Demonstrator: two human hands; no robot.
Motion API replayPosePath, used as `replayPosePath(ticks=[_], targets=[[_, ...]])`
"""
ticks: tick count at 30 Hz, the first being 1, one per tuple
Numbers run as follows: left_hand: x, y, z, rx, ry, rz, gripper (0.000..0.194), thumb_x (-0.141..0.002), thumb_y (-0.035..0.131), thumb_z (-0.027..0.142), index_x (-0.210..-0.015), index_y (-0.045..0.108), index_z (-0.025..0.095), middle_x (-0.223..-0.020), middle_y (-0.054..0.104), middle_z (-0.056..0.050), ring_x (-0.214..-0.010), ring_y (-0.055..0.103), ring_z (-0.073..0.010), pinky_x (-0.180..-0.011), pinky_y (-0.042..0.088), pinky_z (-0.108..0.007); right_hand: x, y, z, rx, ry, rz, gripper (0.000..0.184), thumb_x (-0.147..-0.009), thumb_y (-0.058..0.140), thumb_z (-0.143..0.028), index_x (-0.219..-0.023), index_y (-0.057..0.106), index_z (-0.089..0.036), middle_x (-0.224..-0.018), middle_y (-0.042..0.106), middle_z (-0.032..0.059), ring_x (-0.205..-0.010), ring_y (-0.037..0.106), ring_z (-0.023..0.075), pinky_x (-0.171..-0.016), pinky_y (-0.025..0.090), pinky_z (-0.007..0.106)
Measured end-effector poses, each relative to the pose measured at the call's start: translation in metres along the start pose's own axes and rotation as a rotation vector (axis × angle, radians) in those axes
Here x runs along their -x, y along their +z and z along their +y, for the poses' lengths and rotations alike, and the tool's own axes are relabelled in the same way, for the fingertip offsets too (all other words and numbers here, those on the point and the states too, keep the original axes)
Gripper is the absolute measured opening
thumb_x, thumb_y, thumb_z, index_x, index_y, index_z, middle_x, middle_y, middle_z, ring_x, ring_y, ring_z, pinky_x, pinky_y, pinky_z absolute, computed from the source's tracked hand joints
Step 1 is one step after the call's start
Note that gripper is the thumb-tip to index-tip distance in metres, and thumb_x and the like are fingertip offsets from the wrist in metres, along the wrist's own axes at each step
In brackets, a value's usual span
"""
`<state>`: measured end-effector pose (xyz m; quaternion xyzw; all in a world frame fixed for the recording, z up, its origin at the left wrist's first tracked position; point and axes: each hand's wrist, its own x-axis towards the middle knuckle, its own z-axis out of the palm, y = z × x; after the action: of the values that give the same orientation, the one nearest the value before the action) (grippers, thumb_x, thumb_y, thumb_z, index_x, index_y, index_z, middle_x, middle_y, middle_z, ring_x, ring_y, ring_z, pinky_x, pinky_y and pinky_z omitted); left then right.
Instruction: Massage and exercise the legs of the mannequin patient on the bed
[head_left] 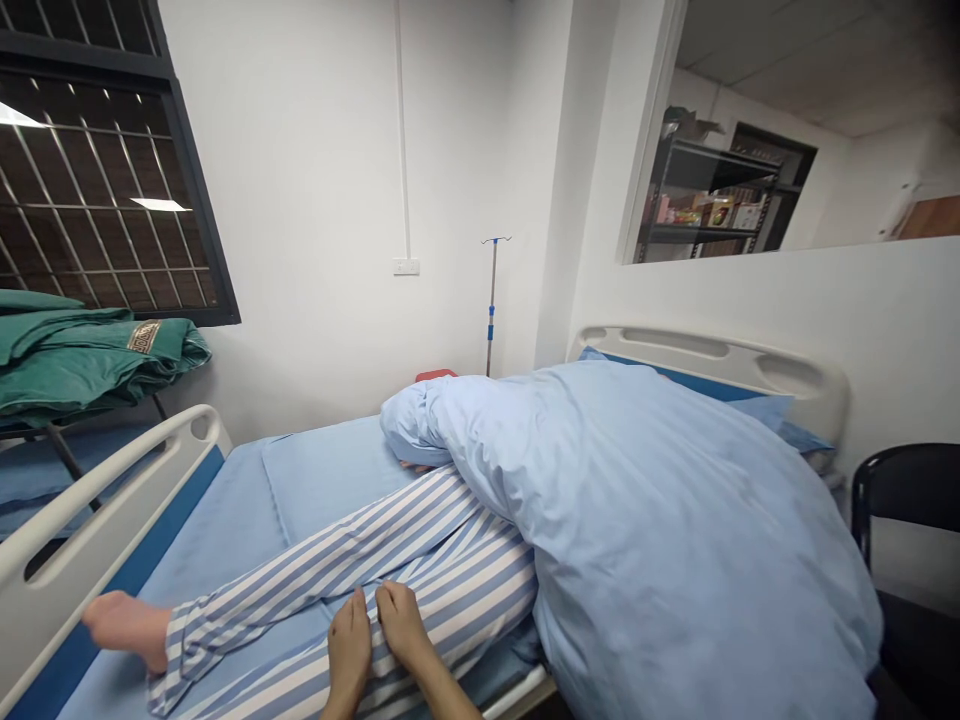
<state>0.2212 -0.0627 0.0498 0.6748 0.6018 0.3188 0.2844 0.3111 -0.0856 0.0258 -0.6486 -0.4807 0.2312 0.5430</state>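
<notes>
The person's two hands sit side by side, backs up and a small gap between them, at the nearer leg of the blue-and-white striped cloth trousers [480,590]. The left hand [350,640] rises almost straight from the lower edge of the view; the right hand [400,620] comes in on a forearm slanting up to the left. Both are narrow, fingers curled inward (whether cloth is pinched beneath them, one cannot tell).

The trousers lie on one bed with a light-blue sheet [322,460], their upper part under one large, puffy light-blue quilt [660,520]. Two trouser legs show, but one bare foot [127,627], near the cream-and-blue plastic footboard [161,500]. There are also one matching headboard [720,350], one slim metal drip stand [492,290] and one black chair [911,490].
</notes>
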Motion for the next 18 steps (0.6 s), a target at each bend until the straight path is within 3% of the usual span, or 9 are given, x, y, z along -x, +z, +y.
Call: replayPosePath(ticks=[3,6,10,13,18], targets=[[0.002,0.004,0.015,0.135,-0.062,0.004,0.05,-0.083,0.02,0.049,-0.058,0.052,0.02,-0.057,0.061,-0.005,-0.064,0.057,-0.0203,-0.063,0.042,-0.029,-0.007,-0.004,0.0,-0.242,0.141,-0.07,0.029,-0.078,0.033,-0.024,-0.05,0.039,-0.019,-0.041,0.036,-0.005,-0.042,0.036,0.0098,-0.046,0.028,0.021],[0.007,0.015,0.012,0.109,-0.065,-0.038,0.048,-0.082,0.021,0.047,-0.061,0.054,0.02,-0.063,0.064,-0.007,-0.069,0.058,-0.0222,-0.065,0.042,-0.03,-0.01,-0.009,-0.002,-0.332,0.219,-0.091,0.029,-0.078,0.032,-0.023,-0.05,0.036,-0.02,-0.039,0.033,-0.0063,-0.038,0.032,0.0088,-0.044,0.027,0.021],[0.009,0.027,-0.006,0.055,0.032,-0.093,0.045,-0.081,0.024,0.044,-0.074,0.06,0.02,-0.089,0.068,-0.011,-0.09,0.059,-0.0253,-0.078,0.042,-0.032,-0.01,-0.02,-0.018,-0.031,0.055,-0.046,0.03,-0.079,0.034,-0.021,-0.049,0.038,-0.018,-0.044,0.038,-0.004,-0.046,0.036,0.0093,-0.048,0.023,0.022],[0.007,0.03,-0.013,0.056,0.059,-0.1,0.048,-0.082,0.022,0.045,-0.077,0.061,0.019,-0.094,0.068,-0.012,-0.095,0.059,-0.0257,-0.081,0.042,-0.033,-0.006,-0.033,-0.029,0.22,-0.117,0.002,0.032,-0.083,0.034,-0.022,-0.053,0.045,-0.017,-0.05,0.046,-0.0017,-0.051,0.038,0.0098,-0.051,0.019,0.024],[0.008,0.035,-0.018,0.023,0.118,-0.13,0.044,-0.081,0.026,0.042,-0.086,0.063,0.017,-0.097,0.068,-0.012,-0.096,0.059,-0.0253,-0.085,0.041,-0.034,0.009,-0.039,-0.011,0.395,-0.117,0.043,0.034,-0.086,0.033,-0.021,-0.059,0.053,-0.017,-0.056,0.055,0.002,-0.053,0.042,0.0111,-0.052,0.018,0.027]])
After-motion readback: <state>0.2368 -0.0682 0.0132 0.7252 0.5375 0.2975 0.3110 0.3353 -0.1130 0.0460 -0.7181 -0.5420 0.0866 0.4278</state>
